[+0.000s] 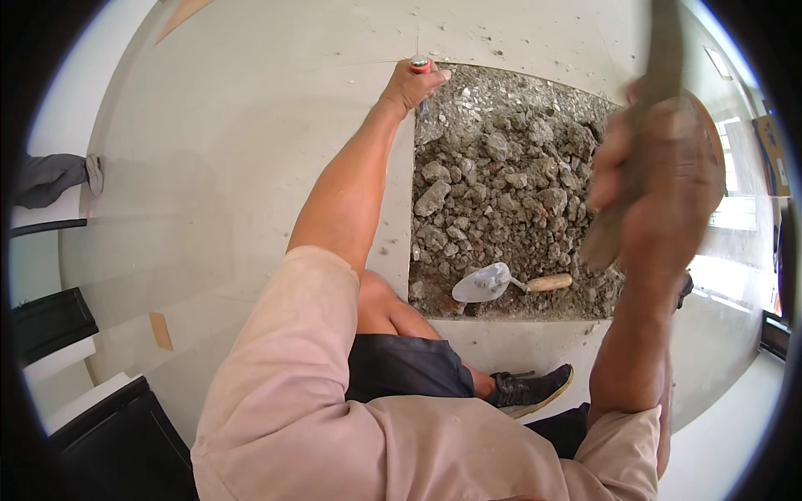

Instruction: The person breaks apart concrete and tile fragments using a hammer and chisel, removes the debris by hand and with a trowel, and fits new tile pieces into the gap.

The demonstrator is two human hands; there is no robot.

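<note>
My left hand [408,88] is closed around the red handle of a chisel [421,65], whose shiny metal cap faces up. The chisel stands at the far left corner of a square pit in the tiled floor; its tip is mostly hidden. Raised over the pit's right side, my right hand [656,179] grips what looks like a hammer [664,50] by a long wooden handle, smeared by motion. Its head is out of view past the upper edge. Broken grey rubble [501,184] fills the pit. On its near part lies a trowel [483,284] with a wooden handle.
Pale floor tiles [234,150] surround the pit, with crumbs scattered along the far side. My black shoe [530,390] rests by the near edge. Black panels [117,442] stand at the lower left. Another person's leg [54,178] shows at the far left.
</note>
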